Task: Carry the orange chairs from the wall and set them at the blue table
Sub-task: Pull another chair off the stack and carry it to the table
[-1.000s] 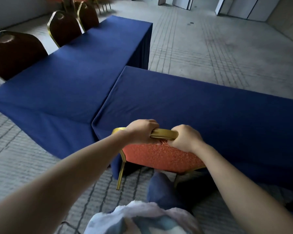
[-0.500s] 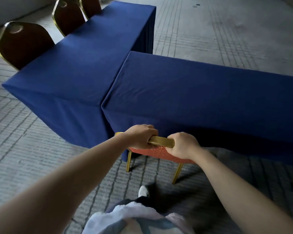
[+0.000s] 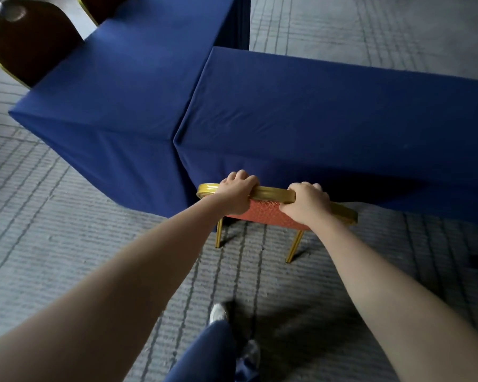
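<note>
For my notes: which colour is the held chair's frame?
Gold: the chair frame shows best in the head view.

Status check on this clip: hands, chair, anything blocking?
Left hand and right hand both grip orange chair by top rail. Rear legs on carpet, seat hidden under blue table. No obstruction seen.

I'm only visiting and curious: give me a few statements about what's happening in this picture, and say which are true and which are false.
1. The left hand and the right hand both grip the gold top rail of the orange chair. True.
2. The table in front of that chair is draped in red cloth. False: the blue table wears blue cloth.
3. A dark-backed chair stands behind the second blue table. True.
4. The floor is bare wood. False: it is grey, lined carpet.
</note>
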A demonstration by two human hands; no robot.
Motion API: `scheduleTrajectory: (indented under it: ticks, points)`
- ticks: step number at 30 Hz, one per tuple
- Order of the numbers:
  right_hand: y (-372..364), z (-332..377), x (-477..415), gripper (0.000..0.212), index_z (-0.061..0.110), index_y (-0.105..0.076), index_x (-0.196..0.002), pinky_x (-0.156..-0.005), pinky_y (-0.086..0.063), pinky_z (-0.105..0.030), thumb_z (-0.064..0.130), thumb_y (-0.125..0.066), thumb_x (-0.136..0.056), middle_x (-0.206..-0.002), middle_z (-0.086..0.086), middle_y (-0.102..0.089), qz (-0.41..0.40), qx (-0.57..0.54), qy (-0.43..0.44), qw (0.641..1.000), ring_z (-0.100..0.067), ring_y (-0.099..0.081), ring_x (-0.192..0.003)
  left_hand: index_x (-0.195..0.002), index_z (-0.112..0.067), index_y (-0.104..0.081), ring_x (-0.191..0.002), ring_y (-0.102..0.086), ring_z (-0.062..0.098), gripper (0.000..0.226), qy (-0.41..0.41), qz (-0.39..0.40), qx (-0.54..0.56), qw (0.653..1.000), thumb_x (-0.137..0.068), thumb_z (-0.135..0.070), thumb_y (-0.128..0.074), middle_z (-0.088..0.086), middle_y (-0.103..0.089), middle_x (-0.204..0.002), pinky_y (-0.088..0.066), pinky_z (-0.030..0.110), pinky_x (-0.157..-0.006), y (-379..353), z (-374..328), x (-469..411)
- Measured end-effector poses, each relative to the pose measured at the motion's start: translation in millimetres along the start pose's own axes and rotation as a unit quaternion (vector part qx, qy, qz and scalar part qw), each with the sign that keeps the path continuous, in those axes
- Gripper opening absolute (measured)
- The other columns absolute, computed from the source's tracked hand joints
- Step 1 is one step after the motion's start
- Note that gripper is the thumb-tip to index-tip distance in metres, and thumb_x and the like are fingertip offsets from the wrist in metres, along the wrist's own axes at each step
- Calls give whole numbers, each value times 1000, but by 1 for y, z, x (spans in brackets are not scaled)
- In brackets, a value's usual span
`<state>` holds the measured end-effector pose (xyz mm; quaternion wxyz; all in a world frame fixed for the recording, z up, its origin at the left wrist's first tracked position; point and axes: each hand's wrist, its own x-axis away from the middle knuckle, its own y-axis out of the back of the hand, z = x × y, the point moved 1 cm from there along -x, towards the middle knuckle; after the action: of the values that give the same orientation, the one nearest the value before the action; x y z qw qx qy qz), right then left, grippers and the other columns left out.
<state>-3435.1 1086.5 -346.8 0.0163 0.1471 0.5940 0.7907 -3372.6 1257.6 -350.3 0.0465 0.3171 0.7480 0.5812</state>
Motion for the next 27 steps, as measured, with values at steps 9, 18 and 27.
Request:
scheduleTrajectory:
  ticks: [9, 18, 27]
  points:
    - [7, 1, -9, 18, 27, -59, -72, -83, -47, -38, 43, -68, -74, -84, 5, -60, 40, -16, -38, 998, -24, -52, -91, -127, -29, -48, -118, -37, 25, 47, -18, 37, 42, 998, -85, -8, -54, 1, -41, -124, -31, 35, -96, 3, 8, -17]
    - [15, 7, -2, 24, 26, -58, -70, -82, -45, -36, 47, -70, -71, -80, 7, -58, 67, -13, -45, 997, -26, -55, -94, -126, -31, -49, -118, -38, 24, 48, -27, 32, 62, 997, -84, -9, -55, -1, -42, -123, -31, 34, -96, 1, 12, -15]
    - [67, 59, -29, 38, 25, -64, -111, -77, -46, -26, 19, -72, -75, -108, 2, -63, 238, -265, -25, 934, -13, -58, -99, -137, -19, -47, -123, -51, 15, 60, 13, 127, 211, 969, -82, 5, -55, 0, -53, -135, -42, 24, -97, 50, 38, -10]
